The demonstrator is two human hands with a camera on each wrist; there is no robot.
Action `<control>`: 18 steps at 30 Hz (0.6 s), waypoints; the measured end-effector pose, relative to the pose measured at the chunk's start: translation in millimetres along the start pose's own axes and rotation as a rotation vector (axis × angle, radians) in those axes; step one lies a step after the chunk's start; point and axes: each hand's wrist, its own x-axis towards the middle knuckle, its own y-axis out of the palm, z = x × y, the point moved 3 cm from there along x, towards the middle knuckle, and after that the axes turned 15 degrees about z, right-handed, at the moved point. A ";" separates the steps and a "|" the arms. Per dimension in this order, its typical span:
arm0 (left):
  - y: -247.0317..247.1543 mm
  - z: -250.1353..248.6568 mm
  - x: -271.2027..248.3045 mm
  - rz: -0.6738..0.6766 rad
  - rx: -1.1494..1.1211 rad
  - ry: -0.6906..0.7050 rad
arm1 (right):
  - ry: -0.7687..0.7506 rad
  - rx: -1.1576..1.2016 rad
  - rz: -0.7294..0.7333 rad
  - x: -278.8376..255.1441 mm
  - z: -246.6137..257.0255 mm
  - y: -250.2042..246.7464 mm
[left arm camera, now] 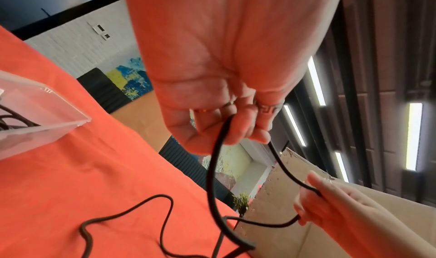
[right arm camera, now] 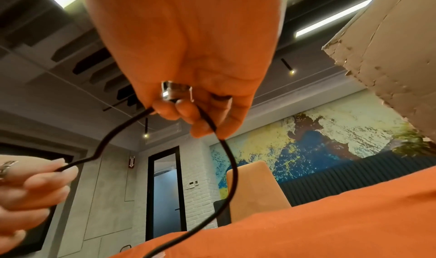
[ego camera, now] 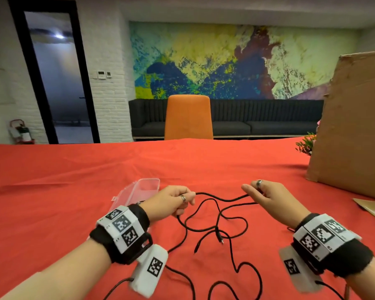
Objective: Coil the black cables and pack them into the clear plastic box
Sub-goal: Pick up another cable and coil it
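Note:
A long black cable [ego camera: 221,200] lies in loose loops on the red tablecloth, with its plug ends [ego camera: 220,238] near the middle. My left hand [ego camera: 178,200] grips the cable with curled fingers [left arm camera: 235,129]. My right hand [ego camera: 262,195] pinches the same cable [right arm camera: 226,161] a short span to the right, so a stretch hangs between both hands above the cloth. The clear plastic box [ego camera: 143,187] stands open just behind my left hand; in the left wrist view the box [left arm camera: 59,111] holds a dark coiled cable [left arm camera: 14,122].
A large cardboard box [ego camera: 353,118] stands at the right edge of the table, with a small plant [ego camera: 305,145] behind it. An orange chair [ego camera: 188,118] faces the far side. Red cloth [ego camera: 74,169] covers the whole table.

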 end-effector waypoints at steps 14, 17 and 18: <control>-2.2 -22.9 -6.7 -0.227 -0.205 0.041 | 0.167 0.123 0.083 6.8 -27.0 3.5; -15.2 -17.2 -10.9 -0.299 -0.163 0.017 | 0.212 0.106 0.010 9.4 -34.6 -11.5; -20.7 -14.9 -13.0 -0.327 -0.160 0.007 | 0.221 0.095 -0.015 9.1 -36.4 -16.7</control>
